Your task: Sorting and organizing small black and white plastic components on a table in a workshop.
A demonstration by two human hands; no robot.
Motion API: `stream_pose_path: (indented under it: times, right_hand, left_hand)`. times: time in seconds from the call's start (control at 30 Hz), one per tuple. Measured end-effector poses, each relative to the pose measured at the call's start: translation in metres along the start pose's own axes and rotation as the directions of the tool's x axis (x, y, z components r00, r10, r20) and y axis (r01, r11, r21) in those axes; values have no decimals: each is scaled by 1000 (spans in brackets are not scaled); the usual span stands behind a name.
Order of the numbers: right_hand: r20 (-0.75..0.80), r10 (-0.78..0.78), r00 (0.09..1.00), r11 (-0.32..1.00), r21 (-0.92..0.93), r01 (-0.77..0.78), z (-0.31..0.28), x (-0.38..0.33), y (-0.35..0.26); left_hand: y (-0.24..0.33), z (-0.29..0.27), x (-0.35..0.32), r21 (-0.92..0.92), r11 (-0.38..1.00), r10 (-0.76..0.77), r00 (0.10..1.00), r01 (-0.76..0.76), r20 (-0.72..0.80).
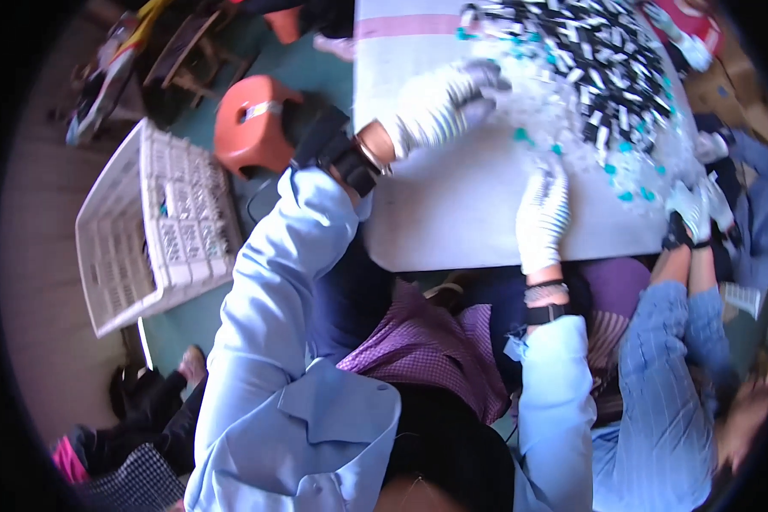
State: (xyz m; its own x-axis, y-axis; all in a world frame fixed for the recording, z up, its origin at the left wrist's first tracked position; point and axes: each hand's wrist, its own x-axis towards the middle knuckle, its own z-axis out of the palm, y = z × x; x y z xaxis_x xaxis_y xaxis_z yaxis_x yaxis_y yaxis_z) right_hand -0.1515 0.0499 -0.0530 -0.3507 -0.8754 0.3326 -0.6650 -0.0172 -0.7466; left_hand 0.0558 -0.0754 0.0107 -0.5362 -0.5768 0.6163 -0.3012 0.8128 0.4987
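Both my hands wear white knitted gloves with grey stripes. My left hand [448,107] is over the table's left part, fingers reaching right with a gap between them and the thumb. I see nothing in it. My right hand [544,213] is at the near side of the white table [452,213], fingers stretched forward to the edge of a heap of small clear plastic pieces [529,107]. No held thing shows there either. Teal pieces [521,135] are scattered among the clear ones. Beyond lies a big pile of short black and white parts [602,64].
A co-worker's gloved hands [695,209] work at the table's right corner; another person's gloved hand [691,51] is at the far right. On the left are a white plastic crate [192,205] and an orange stool [252,128]. A wooden stool [188,51] stands farther back.
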Motion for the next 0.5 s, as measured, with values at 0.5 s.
stream_pose_path:
  times: [0.5]
  right_hand:
    - [113, -11, 993, 997, 80, 2, 0, 1, 3]
  left_hand:
    - [-143, -34, -352, 337, 322, -937, 349, 885, -21]
